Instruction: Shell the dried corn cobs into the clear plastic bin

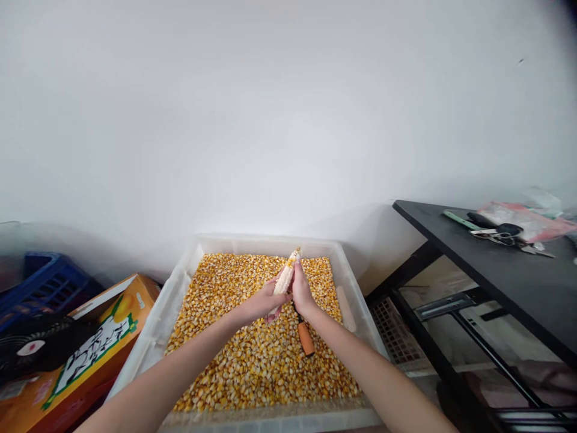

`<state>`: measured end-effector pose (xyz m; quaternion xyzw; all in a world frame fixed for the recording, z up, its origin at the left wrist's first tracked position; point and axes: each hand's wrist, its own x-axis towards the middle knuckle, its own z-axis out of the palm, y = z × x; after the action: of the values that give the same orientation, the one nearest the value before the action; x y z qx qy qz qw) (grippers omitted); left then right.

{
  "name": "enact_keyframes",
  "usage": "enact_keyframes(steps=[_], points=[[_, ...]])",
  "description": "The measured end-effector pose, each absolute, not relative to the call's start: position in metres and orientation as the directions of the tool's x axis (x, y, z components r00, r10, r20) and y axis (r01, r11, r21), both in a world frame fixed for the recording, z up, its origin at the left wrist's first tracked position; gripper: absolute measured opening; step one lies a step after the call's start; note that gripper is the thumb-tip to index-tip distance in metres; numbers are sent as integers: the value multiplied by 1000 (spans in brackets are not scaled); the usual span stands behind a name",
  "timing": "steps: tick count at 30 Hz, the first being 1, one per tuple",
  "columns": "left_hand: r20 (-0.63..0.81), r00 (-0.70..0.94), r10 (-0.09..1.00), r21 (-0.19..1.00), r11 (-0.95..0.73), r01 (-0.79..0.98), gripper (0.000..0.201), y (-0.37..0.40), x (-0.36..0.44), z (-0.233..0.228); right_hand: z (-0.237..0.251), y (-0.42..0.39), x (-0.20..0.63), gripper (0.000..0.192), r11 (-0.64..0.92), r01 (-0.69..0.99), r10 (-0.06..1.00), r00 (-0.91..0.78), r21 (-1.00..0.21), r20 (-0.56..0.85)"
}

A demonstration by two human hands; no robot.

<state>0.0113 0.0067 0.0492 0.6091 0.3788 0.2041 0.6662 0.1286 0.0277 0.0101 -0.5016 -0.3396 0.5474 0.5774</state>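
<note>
My left hand (265,302) is wrapped round the lower part of a corn cob (285,279), which is mostly stripped white with a few yellow kernels near its upper tip. Against the cob's upper right side, my right hand (302,288) is closed, its thumb close to the remaining kernels. Both hands are above a whitish plastic bin (178,300) filled with loose yellow corn kernels (234,361). A tool with an orange handle (306,338) rests on the kernels below my right hand; its dark far end is partly hidden.
On the right stands a black table (491,270) bearing scissors (498,234), a green-handled tool (462,219) and a pinkish plastic bag (527,219). To the left are an orange cardboard box (108,337), a black fan-like object (36,346) and a blue crate (49,285). A white wall (288,120) rises behind.
</note>
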Motion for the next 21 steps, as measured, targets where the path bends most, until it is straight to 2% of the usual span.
enact_keyframes(steps=[4, 10, 16, 21], points=[[-239, 617, 750, 968, 134, 212, 49, 9, 11, 45, 17, 25, 127, 52, -72, -272, 985, 134, -959, -112], [-237, 584, 776, 937, 24, 348, 25, 12, 13, 36, 17, 25, 127, 48, -40, -136, 987, 152, -990, -61], [-113, 583, 805, 919, -137, 369, 18, 15, 13, 17, 21, 21, 123, 47, -110, -184, 983, 127, -977, -134], [-181, 597, 781, 936, -48, 348, 25, 14, 13, 24, 24, 21, 123, 52, -135, -175, 974, 156, -975, -162]])
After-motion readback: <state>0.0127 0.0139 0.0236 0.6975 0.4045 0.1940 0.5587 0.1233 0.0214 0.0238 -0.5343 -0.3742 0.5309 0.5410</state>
